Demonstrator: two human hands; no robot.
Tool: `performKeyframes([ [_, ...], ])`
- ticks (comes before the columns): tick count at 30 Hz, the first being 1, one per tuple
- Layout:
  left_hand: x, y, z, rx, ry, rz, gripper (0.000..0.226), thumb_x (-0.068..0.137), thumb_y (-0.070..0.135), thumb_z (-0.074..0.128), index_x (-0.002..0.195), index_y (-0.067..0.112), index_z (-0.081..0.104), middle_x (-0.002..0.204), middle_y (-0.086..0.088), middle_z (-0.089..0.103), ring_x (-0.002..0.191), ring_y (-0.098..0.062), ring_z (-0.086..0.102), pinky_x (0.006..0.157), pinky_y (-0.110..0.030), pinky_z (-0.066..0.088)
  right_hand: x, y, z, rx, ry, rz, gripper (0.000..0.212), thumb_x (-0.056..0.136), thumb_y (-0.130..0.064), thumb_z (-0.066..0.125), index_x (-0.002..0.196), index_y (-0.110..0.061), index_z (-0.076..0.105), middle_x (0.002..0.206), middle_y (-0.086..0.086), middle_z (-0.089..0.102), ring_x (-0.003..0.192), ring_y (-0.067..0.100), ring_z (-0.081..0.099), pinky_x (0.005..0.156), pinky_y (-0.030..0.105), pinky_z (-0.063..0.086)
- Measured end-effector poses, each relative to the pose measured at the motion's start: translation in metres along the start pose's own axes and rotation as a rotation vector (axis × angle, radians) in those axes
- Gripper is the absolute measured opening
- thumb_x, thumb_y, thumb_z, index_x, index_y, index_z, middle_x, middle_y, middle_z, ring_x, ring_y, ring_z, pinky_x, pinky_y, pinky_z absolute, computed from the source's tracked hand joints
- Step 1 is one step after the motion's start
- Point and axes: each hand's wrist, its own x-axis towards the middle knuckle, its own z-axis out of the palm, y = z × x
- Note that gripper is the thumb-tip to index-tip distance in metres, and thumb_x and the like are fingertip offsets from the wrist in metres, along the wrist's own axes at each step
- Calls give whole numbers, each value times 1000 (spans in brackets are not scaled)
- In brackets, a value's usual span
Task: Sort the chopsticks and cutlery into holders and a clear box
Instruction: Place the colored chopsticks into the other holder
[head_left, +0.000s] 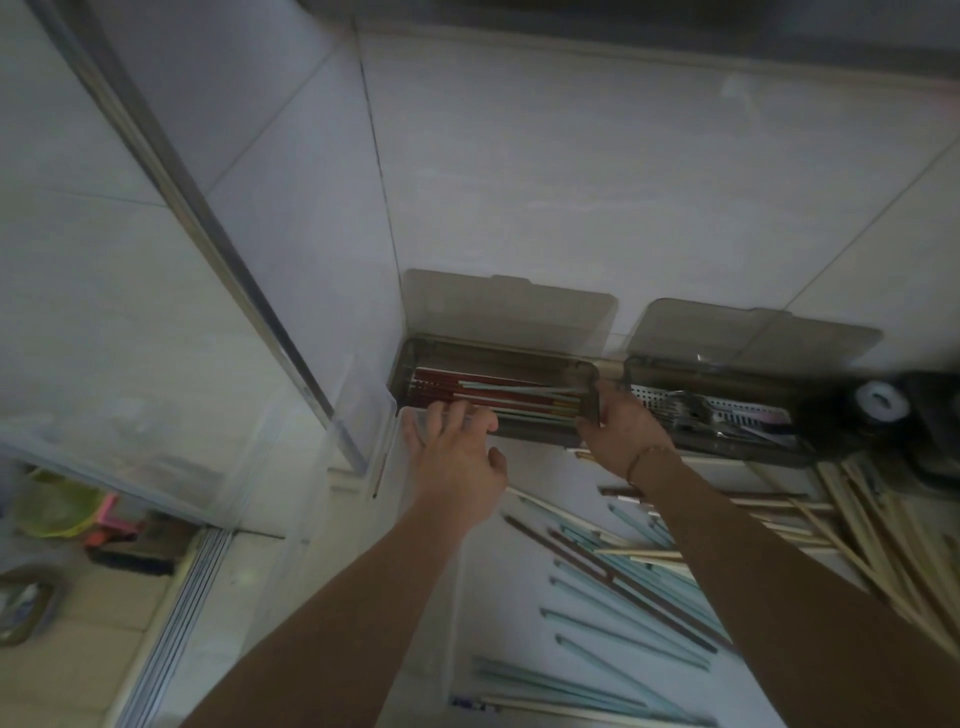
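We see our left hand (457, 457) at frame center, fingers spread, fingertips resting on the front rim of the left holder (410, 358), our right hand (621, 431) gripping its right end, red chopsticks (493, 392) inside, cutlery holder (727, 410) right, loose chopsticks (623, 582) lower right.

The right hand (621, 434) covers the right end of the left holder (493, 400), hiding the chopstick tips there; its fingertips are out of view behind the holder wall. The left hand (457, 457) masks part of the near rim. The cutlery (691, 410) in the right holder (727, 410) is blurred; individual pieces cannot be told apart. The dark object (893, 410) at far right is smeared, possibly an appliance. The loose chopsticks (623, 587) run under the right forearm and past the bottom and right edges.
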Motion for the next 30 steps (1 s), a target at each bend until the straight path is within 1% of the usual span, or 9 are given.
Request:
performKeyframes([
  [4, 1, 1, -2, 12, -21, -15, 28, 83, 38, 55, 111, 37, 51, 115, 10, 45, 122, -20, 33, 117, -54, 7, -2, 2, 4, 2, 20, -9, 55, 89, -33, 57, 141, -20, 40, 127, 13, 54, 110, 32, 55, 95, 38, 47],
  [6, 1, 1, -2, 2, -19, -17, 28, 84, 37, 55, 112, 37, 52, 115, 10, 45, 122, -20, 32, 118, -54, 4, -14, -1, 6, 17, 124, -31, 47, 89, -29, 57, 135, -19, 48, 120, 11, 57, 103, 31, 58, 88, 37, 49],
  [9, 1, 2, 1, -7, -5, -17, 28, 82, 35, 58, 109, 35, 53, 114, 9, 46, 121, -21, 34, 117, -54, 5, -45, -11, 16, 44, 332, -261, 20, 86, -21, 58, 104, -19, 66, 98, 6, 65, 78, 28, 64, 67, 34, 52],
  [10, 1, 2, 1, -10, 7, -19, 27, 81, 35, 59, 108, 35, 54, 113, 9, 47, 120, -22, 35, 117, -55, 5, -56, -13, 22, -14, 320, -342, 15, 84, -23, 57, 94, -23, 66, 91, 3, 65, 72, 27, 65, 61, 32, 51],
  [12, 1, 2, 2, -13, 20, -24, 27, 80, 34, 60, 106, 34, 55, 111, 9, 48, 120, -23, 37, 117, -56, 6, -72, -16, 37, -194, 159, -406, 19, 85, -33, 46, 89, -25, 63, 86, -1, 66, 72, 26, 65, 58, 29, 47],
  [15, 1, 1, 2, 3, 10, -18, 26, 82, 35, 59, 108, 34, 55, 113, 9, 48, 121, -22, 35, 117, -56, 7, -84, -10, 60, -349, -22, -413, 30, 87, -39, 37, 98, -26, 61, 100, -1, 64, 87, 27, 65, 64, 28, 43],
  [19, 1, 0, 3, 9, 18, -13, 26, 81, 36, 58, 108, 35, 55, 112, 9, 48, 120, -22, 36, 117, -55, 8, -98, -7, 69, -316, -21, -397, 19, 86, -35, 49, 94, -24, 63, 96, 1, 62, 80, 30, 66, 60, 32, 47],
  [26, 1, 1, 3, -4, 9, -22, 26, 83, 37, 57, 108, 34, 55, 115, 9, 48, 122, -22, 34, 118, -54, 6, -138, 23, 70, -468, -81, -425, 31, 80, -48, 53, 100, -26, 64, 102, -2, 63, 87, 28, 67, 64, 32, 48],
  [30, 2, 1, 4, -1, -2, -22, 25, 83, 37, 58, 108, 36, 54, 115, 9, 49, 121, -22, 35, 117, -56, 10, -145, 33, 78, -488, -106, -359, 13, 71, -37, 69, 77, -26, 65, 82, -3, 64, 60, 25, 66, 43, 32, 48],
])
